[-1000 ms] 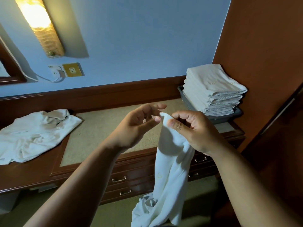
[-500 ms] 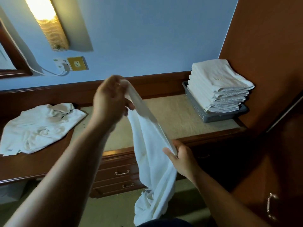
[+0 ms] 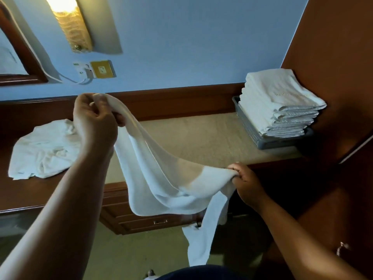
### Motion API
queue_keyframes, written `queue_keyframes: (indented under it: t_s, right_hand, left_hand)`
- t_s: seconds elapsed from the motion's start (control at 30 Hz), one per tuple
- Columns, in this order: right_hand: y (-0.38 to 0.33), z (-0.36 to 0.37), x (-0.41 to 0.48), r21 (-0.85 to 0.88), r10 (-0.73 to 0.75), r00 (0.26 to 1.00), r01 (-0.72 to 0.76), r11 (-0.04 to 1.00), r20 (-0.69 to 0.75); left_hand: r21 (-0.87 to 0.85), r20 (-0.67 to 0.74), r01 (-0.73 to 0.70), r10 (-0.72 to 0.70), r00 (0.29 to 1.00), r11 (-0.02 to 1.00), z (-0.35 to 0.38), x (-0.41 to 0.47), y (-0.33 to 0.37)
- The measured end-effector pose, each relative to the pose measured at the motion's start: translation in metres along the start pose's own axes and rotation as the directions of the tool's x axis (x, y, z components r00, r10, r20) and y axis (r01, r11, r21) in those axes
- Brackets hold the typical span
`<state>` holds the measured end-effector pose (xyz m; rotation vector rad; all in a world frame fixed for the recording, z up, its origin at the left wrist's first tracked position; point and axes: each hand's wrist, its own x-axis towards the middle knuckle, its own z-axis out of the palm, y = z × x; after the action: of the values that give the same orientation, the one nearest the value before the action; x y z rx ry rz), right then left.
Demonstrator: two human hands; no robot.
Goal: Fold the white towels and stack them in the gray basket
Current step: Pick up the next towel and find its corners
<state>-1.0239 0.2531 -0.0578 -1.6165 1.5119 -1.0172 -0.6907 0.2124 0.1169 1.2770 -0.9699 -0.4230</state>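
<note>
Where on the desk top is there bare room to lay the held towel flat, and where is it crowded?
Bare room for the held towel: the beige desk inset between the crumpled towels at left and the gray basket at right. Crowded: the basket, its folded stack rising above the rim.

The limp white cloth towel point(image 3: 161, 178) is plain, like the folded white towel stack point(image 3: 282, 98) and the crumpled white towel heap point(image 3: 46, 150). The gray plastic basket point(image 3: 250, 130) shows a fine grid of holes. The reddish-brown wooden desk point(image 3: 30, 190) has a beige inset; the painted wall point(image 3: 181, 37) is pale blue.
</note>
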Motion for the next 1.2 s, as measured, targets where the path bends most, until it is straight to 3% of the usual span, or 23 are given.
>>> queue_keyframes:
  t_s: [0.1,0.17,0.23,0.3,0.4,0.47,0.53,0.77,0.97,1.1,1.2]
  right_hand:
    - [-0.004,0.006,-0.005,-0.041,0.139,0.964,-0.133,0.990,0.227]
    - [-0.016,0.013,-0.012,-0.203,0.256,0.832,-0.176,0.963,0.492]
    - [-0.030,0.026,-0.019,-0.123,0.235,0.766,-0.201,0.972,0.599]
    - [-0.056,0.038,-0.022,0.070,0.131,0.833,-0.200,0.977,0.537]
    - [-0.096,0.042,-0.017,0.240,-0.042,0.984,-0.002,0.971,0.175]
    - [-0.117,0.036,-0.013,0.194,-0.121,0.992,0.126,0.973,-0.036]
    - [-0.126,0.031,-0.013,0.119,-0.162,0.977,0.179,0.977,-0.138]
    - [-0.129,0.040,-0.023,0.267,-0.096,0.988,0.126,0.955,-0.121]
    - [-0.133,0.034,-0.013,-0.084,-0.275,0.902,0.263,0.961,-0.334]
    - [-0.104,0.031,-0.001,-0.306,-0.377,0.878,0.286,0.908,-0.296]
    - [-0.040,0.042,0.006,-0.311,-0.129,0.979,0.073,0.948,-0.161]
  left_hand:
    - [-0.023,0.068,-0.112,0.114,0.991,0.993,0.001,-0.001,0.023]
    - [-0.045,0.185,-0.171,0.177,0.967,0.984,0.006,-0.006,0.035]
    - [-0.012,0.341,-0.267,0.255,0.905,0.964,0.016,-0.017,0.040]
    - [0.075,0.522,-0.422,0.325,0.789,0.904,0.028,-0.035,0.037]
    - [0.114,0.655,-0.495,0.310,0.689,0.861,0.043,-0.064,0.026]
    - [0.111,0.680,-0.490,0.293,0.672,0.865,0.049,-0.076,0.023]
    - [0.096,0.690,-0.484,0.292,0.662,0.870,0.053,-0.083,0.023]
    - [0.081,0.713,-0.247,0.117,0.691,0.966,0.049,-0.093,0.042]
    - [0.116,0.675,-0.390,0.216,0.706,0.914,0.045,-0.093,0.043]
    - [0.075,0.670,-0.285,0.163,0.724,0.956,0.039,-0.091,0.046]
    - [-0.019,0.562,-0.120,0.110,0.820,0.993,0.033,-0.079,0.047]
